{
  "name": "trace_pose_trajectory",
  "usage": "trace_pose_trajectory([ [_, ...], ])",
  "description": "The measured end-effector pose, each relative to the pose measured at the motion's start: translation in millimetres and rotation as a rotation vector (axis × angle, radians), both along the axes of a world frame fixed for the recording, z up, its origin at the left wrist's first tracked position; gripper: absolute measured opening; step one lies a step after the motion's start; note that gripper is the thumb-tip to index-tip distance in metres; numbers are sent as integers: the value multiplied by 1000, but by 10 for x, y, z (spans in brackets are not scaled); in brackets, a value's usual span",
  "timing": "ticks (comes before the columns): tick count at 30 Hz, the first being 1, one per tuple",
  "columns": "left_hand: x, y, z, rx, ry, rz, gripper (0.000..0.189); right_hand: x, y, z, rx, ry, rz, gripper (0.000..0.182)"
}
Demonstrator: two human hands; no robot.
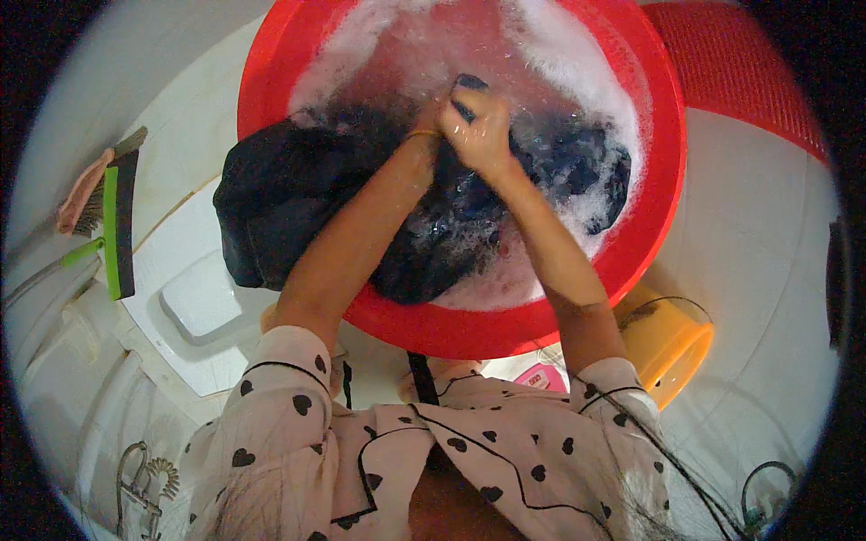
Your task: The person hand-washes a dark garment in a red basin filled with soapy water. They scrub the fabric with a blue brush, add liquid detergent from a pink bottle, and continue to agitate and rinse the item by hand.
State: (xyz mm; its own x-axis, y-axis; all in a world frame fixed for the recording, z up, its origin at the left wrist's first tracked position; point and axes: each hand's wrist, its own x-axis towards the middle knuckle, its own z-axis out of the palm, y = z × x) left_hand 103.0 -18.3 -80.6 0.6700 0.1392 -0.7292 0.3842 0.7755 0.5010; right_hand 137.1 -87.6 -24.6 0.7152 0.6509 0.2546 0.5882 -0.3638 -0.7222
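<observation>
Over a red plastic tub (pixel 666 169) of sudsy water, my right hand (pixel 479 135) is clenched on a bunched part of a dark wet garment (pixel 467 193). Pressed against it is my left hand (pixel 433 116), gripping the same cloth; its fingers are blurred and mostly hidden. A thin yellowish band circles the left wrist. Dark fabric pokes out above and between the hands. On the left, a bulky black part of the laundry (pixel 291 193) hangs over the tub's rim. More soaked cloth lies among the foam to the right, partly under water.
A yellow bucket (pixel 666 345) lies tipped beside the tub. Red ribbed plastic (pixel 744 74) borders the upper right. At left are a white squat toilet (pixel 203 304), a green-and-black floor squeegee (pixel 120 230) and a brush (pixel 95 196). A pink package (pixel 544 379) sits below the tub.
</observation>
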Motion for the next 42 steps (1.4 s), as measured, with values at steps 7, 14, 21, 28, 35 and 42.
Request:
trace_pose_trajectory([
  [7, 90, -128, -103, -217, 41, 31, 30, 418, -131, -241, -243, 163, -343, 28],
  [14, 111, 108, -253, -627, -233, 165, 27, 1536, -1318, -284, -616, 228, -572, 61],
  [21, 153, 213, -86, -669, -373, 79, 38, 372, -462, -322, -245, -34, -154, 36],
  [28, -44, -105, -36, -107, -161, 84, 35, 34, -126, -166, -69, -62, -136, 22],
  [35, -36, -160, -143, -471, -327, 242, 30, -173, -30, 26, -222, -299, -3, 39],
  [42, 122, -90, 367, -735, -259, -107, 24, 1135, -679, -3, -766, -98, -314, 61],
])
